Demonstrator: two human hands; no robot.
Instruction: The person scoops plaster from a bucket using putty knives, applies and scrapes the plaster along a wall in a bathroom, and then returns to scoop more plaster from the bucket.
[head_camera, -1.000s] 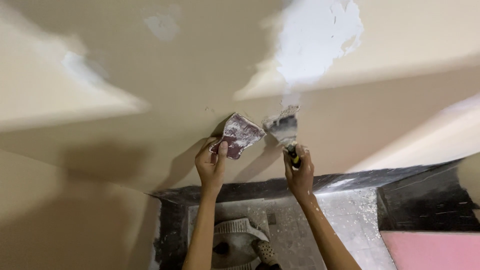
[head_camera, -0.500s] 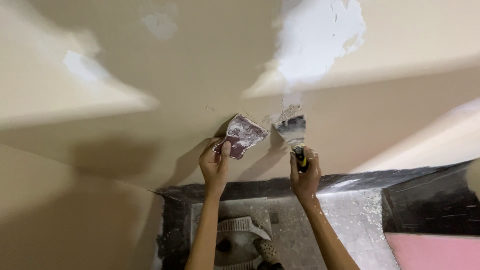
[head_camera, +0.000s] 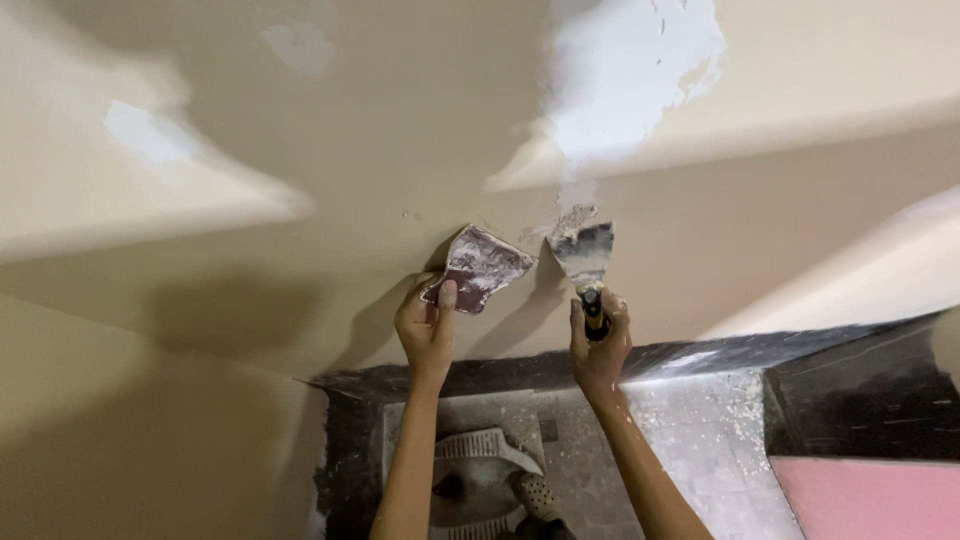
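Both raised hands have shifted right: left hand (head_camera: 428, 330) pinches sandpaper (head_camera: 478, 268), right hand (head_camera: 598, 345) grips putty knife (head_camera: 585, 258).

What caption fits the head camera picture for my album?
Left hand holds a dusty scraper, right hand a putty knife against the beige wall.

Bathroom under repair: patched wall (head_camera: 620, 90)

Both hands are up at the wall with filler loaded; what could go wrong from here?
1. Filler heaped on the putty knife in the right hand may drop onto the already speckled floor.
2. The left hand pinches the dark red scraper by one corner; it may slip.
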